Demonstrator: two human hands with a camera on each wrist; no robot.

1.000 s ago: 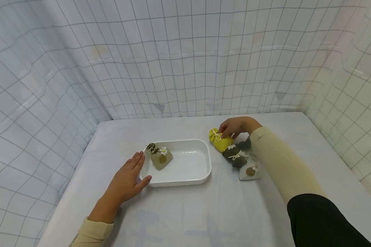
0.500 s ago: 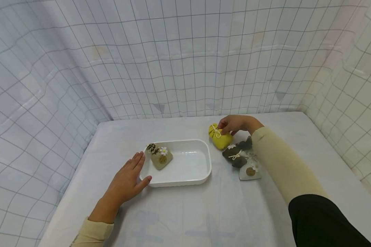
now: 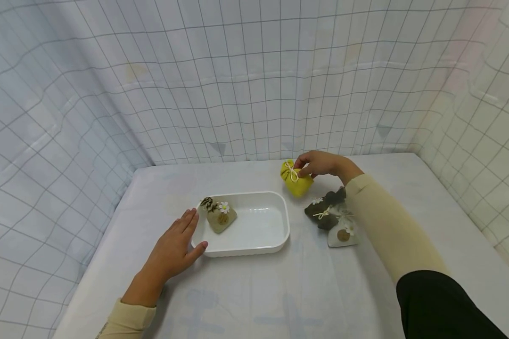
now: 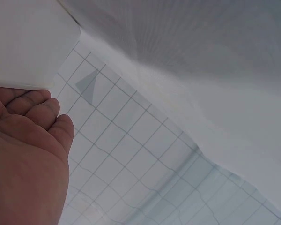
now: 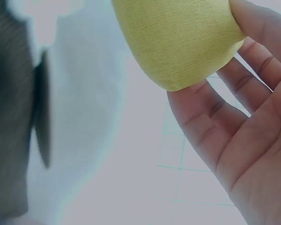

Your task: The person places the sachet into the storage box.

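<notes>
My right hand [image 3: 318, 164] grips a small yellow cloth pouch [image 3: 298, 184], tied with a pale cord, near the back of the table. Its thumb and fingers also show around the yellow pouch [image 5: 182, 42] in the right wrist view. A white rectangular tray [image 3: 258, 249] sits at mid table with my left hand [image 3: 176, 245] resting against its left end, fingers straight. Inside the tray's left part lies a beige pouch [image 3: 220, 220] with a white flower. To the right of the tray, a dark grey pouch [image 3: 322, 212] and a whitish pouch [image 3: 341, 235] lie together.
A white cloth covers the table [image 3: 254, 296]. Grid-patterned white curtains [image 3: 254, 94] stand behind it and along both sides. My right forearm [image 3: 394, 226] passes close by the dark and whitish pouches.
My right hand has moved back and left with the yellow pouch, drawing it away from the dark grey pouch. My left hand and the tray have stayed in place.
</notes>
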